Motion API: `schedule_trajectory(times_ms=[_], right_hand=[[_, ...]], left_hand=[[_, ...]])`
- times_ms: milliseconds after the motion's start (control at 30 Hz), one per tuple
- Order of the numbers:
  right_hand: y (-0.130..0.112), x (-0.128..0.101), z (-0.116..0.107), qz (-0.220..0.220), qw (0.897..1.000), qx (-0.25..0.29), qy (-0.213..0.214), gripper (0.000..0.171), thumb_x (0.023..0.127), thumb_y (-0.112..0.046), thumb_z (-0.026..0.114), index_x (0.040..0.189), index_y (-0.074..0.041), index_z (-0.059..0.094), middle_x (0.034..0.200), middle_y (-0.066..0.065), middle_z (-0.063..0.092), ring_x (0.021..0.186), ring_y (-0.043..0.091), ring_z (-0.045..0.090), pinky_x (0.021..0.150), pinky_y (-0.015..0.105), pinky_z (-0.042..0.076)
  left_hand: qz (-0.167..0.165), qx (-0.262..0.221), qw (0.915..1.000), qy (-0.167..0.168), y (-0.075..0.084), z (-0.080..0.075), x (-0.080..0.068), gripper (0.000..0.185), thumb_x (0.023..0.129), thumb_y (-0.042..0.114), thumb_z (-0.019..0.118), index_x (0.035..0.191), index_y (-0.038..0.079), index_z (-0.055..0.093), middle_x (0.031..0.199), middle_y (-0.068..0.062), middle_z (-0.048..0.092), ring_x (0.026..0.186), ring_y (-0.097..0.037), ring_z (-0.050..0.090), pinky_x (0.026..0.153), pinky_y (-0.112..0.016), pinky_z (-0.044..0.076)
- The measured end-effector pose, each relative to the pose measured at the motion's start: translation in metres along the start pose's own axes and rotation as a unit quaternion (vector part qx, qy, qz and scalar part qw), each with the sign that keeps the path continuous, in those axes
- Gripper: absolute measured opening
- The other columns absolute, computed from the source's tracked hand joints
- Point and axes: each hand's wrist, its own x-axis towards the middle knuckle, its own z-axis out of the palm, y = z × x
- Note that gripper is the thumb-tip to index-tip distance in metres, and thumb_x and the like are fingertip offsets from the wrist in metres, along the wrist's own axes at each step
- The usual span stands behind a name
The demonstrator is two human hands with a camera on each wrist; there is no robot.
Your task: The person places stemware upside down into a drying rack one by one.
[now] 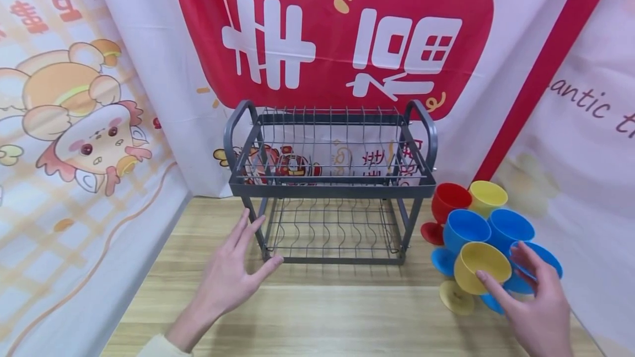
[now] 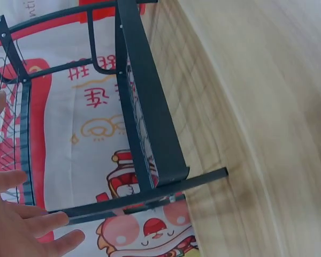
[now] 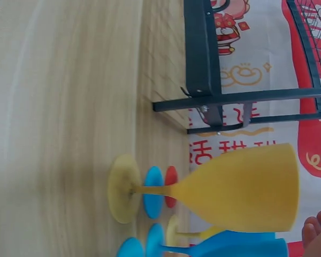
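Note:
A grey two-tier wire dish rack [image 1: 331,186] stands on the wooden table, both tiers bare. My left hand [image 1: 238,269] hovers with straight spread fingers at the rack's lower left leg [image 2: 150,195], holding nothing. To the right stands a cluster of plastic goblets: red [image 1: 448,200], yellow [image 1: 487,196] and blue [image 1: 465,229]. My right hand [image 1: 533,296] reaches around the nearest yellow goblet [image 1: 480,266] [image 3: 241,187]; its fingertips [image 3: 316,227] sit at the cup's rim, the fingers not closed round it. A blue goblet [image 3: 230,249] stands just beside it.
Printed cloth banners hang close behind and on both sides, forming walls around the table [image 1: 322,313]. The goblet cluster sits near the right banner. Bare wood lies in front of the rack between my hands.

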Motion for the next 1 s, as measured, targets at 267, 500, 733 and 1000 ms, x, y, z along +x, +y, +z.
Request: schedule_trajectory(times_ms=[267,500,733,1000], right_hand=[[0.011,-0.010,0.012,0.011,1.000,0.008,0.015,0.100,0.091,-0.045,0.082,0.170,-0.026,0.023,0.168,0.014,0.041,0.150,0.040,0.043,0.126,0.056,0.039],[0.017,-0.016,0.019,0.025,0.998,0.024,0.044,0.095,0.092,-0.043,0.082,0.168,-0.031,0.027,0.167,0.010,0.042,0.150,0.034,0.044,0.128,0.048,0.039],[0.022,-0.019,0.024,0.040,0.996,0.048,0.061,0.092,0.092,-0.041,0.083,0.166,-0.036,0.030,0.166,0.004,0.042,0.150,0.029,0.044,0.128,0.042,0.040],[0.031,-0.017,0.036,0.047,0.993,0.072,0.078,0.090,0.094,-0.038,0.080,0.167,-0.034,0.028,0.168,0.005,0.041,0.149,0.031,0.044,0.128,0.038,0.040]], left_hand=[[0.025,-0.005,0.9996,-0.010,0.012,0.012,-0.006,0.088,0.095,0.064,0.069,0.166,0.027,0.034,0.178,-0.008,0.021,0.134,-0.045,0.061,0.094,-0.056,0.062],[0.035,-0.030,0.9985,-0.030,0.026,0.025,-0.005,0.088,0.094,0.068,0.066,0.167,0.031,0.032,0.178,-0.007,0.020,0.149,-0.046,0.047,0.109,-0.070,0.051],[0.035,-0.077,0.9950,-0.054,0.046,0.042,-0.008,0.088,0.094,0.069,0.066,0.167,0.030,0.034,0.178,-0.003,0.020,0.157,-0.042,0.037,0.117,-0.073,0.041],[0.019,-0.157,0.9827,-0.096,0.071,0.064,-0.010,0.087,0.095,0.068,0.065,0.167,0.034,0.032,0.178,0.004,0.018,0.158,-0.040,0.036,0.118,-0.076,0.036]])
